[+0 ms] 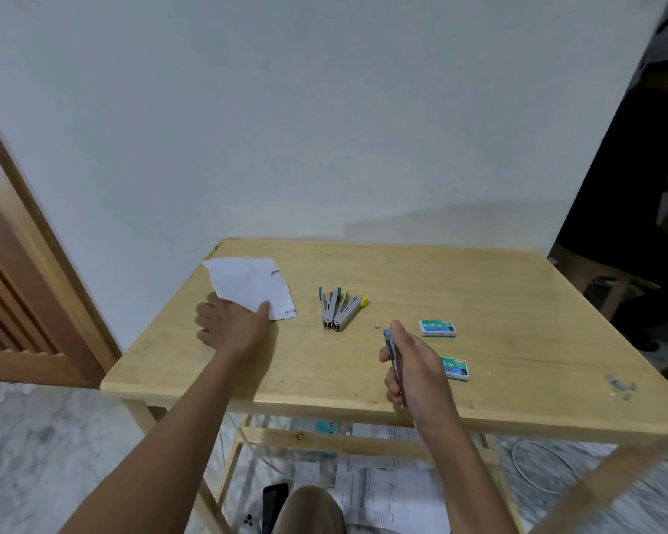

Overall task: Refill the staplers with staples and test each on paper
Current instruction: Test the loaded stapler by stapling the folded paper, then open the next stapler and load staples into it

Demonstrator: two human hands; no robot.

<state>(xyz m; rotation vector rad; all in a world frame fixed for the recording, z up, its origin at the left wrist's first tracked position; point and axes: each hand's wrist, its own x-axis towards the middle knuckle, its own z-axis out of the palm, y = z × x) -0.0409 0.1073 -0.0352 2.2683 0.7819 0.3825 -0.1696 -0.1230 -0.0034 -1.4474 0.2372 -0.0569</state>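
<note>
Worktop (402,271): pale wood, smooth, I see a faint sheen.
Paper (247,283): white, matt, creased.
Staplers (340,310): grey metal, coloured plastic ends.
Boxes (437,328): printed card, I think.

A plain room in a home. Wooden table (479,271) against a white wall (324,109) (louvred door (12,302) left), marble floor (35,437).

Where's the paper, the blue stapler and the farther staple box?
paper (247,283), head view, middle of the white sheet
blue stapler (387,335), head view, its blue tip
farther staple box (437,328), head view, its green top
</note>
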